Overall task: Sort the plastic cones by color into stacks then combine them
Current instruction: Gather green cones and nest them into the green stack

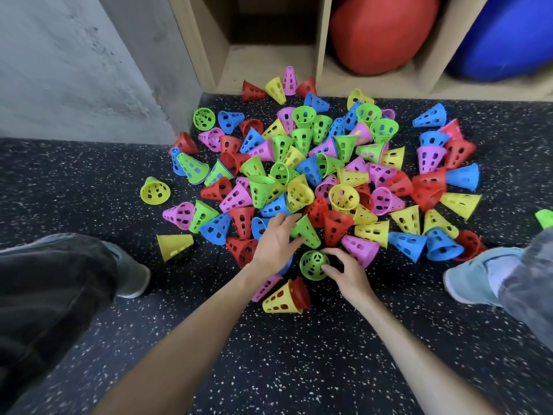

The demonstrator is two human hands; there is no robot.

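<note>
Forearms come in from the bottom edge, both reaching to the near rim of the cone pile (314, 163) on the speckled floor (299, 354). Left hand (273, 245) is spread wide, fingers straight, laid on a lying green cone (306, 232); thumb sits by its wide rim, fingertips near its narrow end. No grip closed on it yet, as far as I can tell. That cone's long axis runs from upper left, narrow end, to lower right, wide rim, roughly in line with the left fingers. Right hand (347, 271) has fingers curled, fingertips touching the rim of a 2nd green cone (313, 265) that shows its open mouth toward the camera; looks like a light pinch.

The 2 green cones lie just beside each other, the lying one farther from the body. Each hand is nearer its own cone. Judgement: start of a green stack, sorting barely begun, no single-color stacks visible. Next move likely needs the lying cone tipped so its mouth drops over the other's tip.

Yellow cone nested with a red one (284, 299) lies nearest the body, between the arms. Shoes either side.
</note>
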